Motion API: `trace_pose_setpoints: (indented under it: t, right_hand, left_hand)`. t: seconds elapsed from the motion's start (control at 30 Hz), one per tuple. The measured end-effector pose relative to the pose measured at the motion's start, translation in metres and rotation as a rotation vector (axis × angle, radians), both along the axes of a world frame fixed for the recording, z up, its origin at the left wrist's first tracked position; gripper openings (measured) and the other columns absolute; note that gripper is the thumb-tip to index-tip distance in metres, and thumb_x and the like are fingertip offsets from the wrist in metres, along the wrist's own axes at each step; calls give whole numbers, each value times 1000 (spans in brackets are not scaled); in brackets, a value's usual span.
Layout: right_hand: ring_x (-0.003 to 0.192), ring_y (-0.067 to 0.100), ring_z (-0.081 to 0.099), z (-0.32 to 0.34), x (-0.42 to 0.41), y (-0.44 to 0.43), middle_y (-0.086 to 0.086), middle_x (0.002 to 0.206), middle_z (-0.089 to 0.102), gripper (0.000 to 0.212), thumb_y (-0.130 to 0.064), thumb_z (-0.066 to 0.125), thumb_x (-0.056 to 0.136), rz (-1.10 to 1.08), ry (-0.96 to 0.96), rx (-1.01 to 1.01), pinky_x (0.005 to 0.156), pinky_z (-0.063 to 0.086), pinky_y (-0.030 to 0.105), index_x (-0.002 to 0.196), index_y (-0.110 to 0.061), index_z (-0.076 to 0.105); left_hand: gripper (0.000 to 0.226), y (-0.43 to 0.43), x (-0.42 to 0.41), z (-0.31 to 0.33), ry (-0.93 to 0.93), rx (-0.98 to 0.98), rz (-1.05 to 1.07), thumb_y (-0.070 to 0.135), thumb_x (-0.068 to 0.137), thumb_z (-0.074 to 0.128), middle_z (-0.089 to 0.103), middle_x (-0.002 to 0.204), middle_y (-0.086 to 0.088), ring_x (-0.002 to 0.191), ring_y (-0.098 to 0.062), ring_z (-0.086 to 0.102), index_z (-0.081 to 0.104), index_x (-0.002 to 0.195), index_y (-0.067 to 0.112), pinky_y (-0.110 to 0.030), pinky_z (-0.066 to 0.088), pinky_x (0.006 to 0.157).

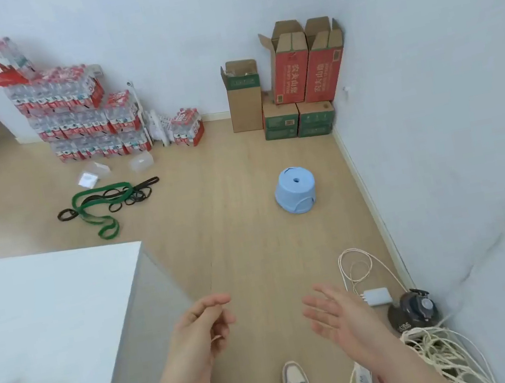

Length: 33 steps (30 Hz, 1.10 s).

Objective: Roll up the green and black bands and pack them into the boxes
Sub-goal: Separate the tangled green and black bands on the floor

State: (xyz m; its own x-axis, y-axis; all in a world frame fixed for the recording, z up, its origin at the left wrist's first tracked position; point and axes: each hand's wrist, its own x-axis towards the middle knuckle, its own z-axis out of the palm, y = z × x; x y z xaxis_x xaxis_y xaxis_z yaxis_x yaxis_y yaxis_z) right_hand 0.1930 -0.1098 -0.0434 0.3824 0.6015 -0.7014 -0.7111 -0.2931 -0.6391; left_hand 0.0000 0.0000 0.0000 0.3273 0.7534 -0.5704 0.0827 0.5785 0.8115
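Note:
A long green band [90,207] lies unrolled on the wooden floor at the left, tangled with several thin black bands [131,193]. Just behind them sit two small clear plastic boxes [141,161], one with its lid off [91,176]. My left hand [202,330] hangs in the air near the bottom centre, fingers loosely curled, holding nothing. To its right my right hand [338,312] is spread with straight fingers, also holding nothing. Both hands are far from the bands.
A white table [47,309] fills the lower left. Stacked packs of water bottles [74,114] and cardboard cartons [293,84] line the far wall. A blue stool [296,189] stands mid-floor. Cables [438,354], a charger [377,296] and a dark device [414,309] lie at the lower right.

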Motion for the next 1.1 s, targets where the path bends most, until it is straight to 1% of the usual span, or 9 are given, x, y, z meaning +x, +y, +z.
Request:
trace_pose_setpoints:
  t: [0.1,0.23,0.4,0.47,0.53,0.67,0.9,1.03,1.1]
  right_hand:
    - [94,25,65,-16,30,52,13,107,69,18,-16,57,94,100,-156,-14,78,51,36,111,-11,63]
    - [100,7,59,-33,91,144,0,116,65,19,-17,58,93,576,-755,-105,85,46,22,107,-27,62]
    - [120,11,51,-27,164,270,-4,134,53,46,-22,50,93,1060,-1240,-112,93,38,22,138,-26,44]
    - [121,12,51,-22,184,320,-5,135,52,45,-22,47,94,1138,-1323,-90,91,37,22,139,-26,42]
    - [123,11,48,-20,197,370,-6,137,51,45,-22,47,94,1191,-1388,-62,92,36,22,139,-25,43]
    - [130,13,42,-29,206,475,-5,140,48,46,-23,49,94,1310,-1359,-2,103,33,25,139,-24,43]
    - [80,1,58,-52,197,648,-13,87,61,26,-9,58,89,1325,-1063,32,72,42,14,106,-29,59]
    - [89,8,61,-50,208,732,-7,96,63,30,-10,58,90,1380,-1046,32,86,46,22,115,-27,58]
    - [89,7,60,-46,216,777,-3,106,61,42,-13,56,91,1382,-1035,47,78,44,17,127,-32,49]
  left_hand:
    - [23,59,25,-13,144,122,-30,-3,89,50,66,77,-3,67,-15,51,68,97,10,-27,39,63]
    - [30,143,75,-25,290,262,-72,-5,88,46,67,83,0,74,-14,56,68,90,15,-23,42,64]
    - [31,237,114,-52,881,637,-443,10,88,44,58,108,17,104,-7,53,63,105,29,-20,39,80]
    - [30,272,124,-60,859,578,-398,8,88,46,61,101,14,97,-9,58,65,103,25,-17,40,76]
    - [29,308,134,-67,629,351,-123,0,86,45,66,87,5,77,-12,60,68,91,17,-14,42,63]
    - [30,382,147,-82,310,-17,373,-7,88,39,64,76,-5,62,-13,55,65,88,7,-22,42,57]
    - [28,517,146,-111,262,-115,501,-4,90,39,63,78,-4,62,-13,53,64,91,9,-22,39,58]
    - [27,580,149,-110,264,-117,575,-3,90,40,62,76,-4,57,-13,49,65,92,8,-22,38,56]
    - [27,615,151,-111,283,-117,607,-2,90,40,59,74,-3,52,-12,43,65,91,9,-21,34,53]
